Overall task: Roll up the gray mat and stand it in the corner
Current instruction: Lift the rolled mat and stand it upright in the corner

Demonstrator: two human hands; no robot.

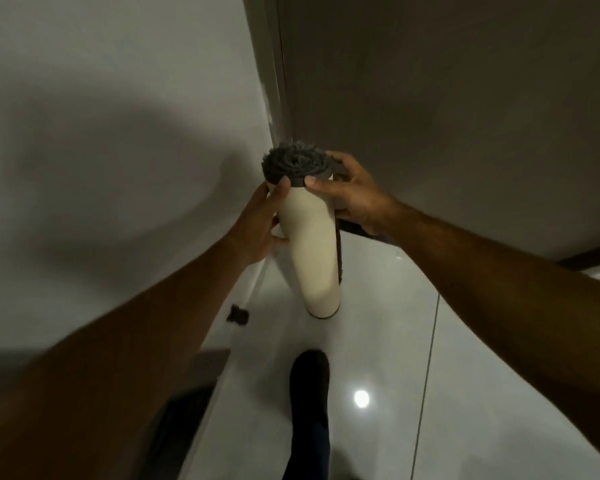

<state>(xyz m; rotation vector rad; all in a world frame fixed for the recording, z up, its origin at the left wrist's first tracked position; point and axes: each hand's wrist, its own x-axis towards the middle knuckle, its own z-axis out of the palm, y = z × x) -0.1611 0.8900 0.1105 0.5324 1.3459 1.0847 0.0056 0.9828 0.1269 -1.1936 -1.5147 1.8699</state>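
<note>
The gray mat [312, 237] is rolled into a tight tube with its cream backing outward and gray pile showing as a spiral at the top end. It stands upright on the white floor in the corner where the white wall meets a brown panel, its bottom end touching the tiles. My left hand [262, 223] grips the upper left side of the roll. My right hand [355, 192] wraps the upper right side, thumb across the top edge.
The white wall [118, 133] runs along the left and a brown door or panel [447, 116] fills the right. A small dark doorstop [239, 314] sits at the wall's base. My dark-socked foot [309, 393] stands on the glossy tiled floor [482, 375] below the roll.
</note>
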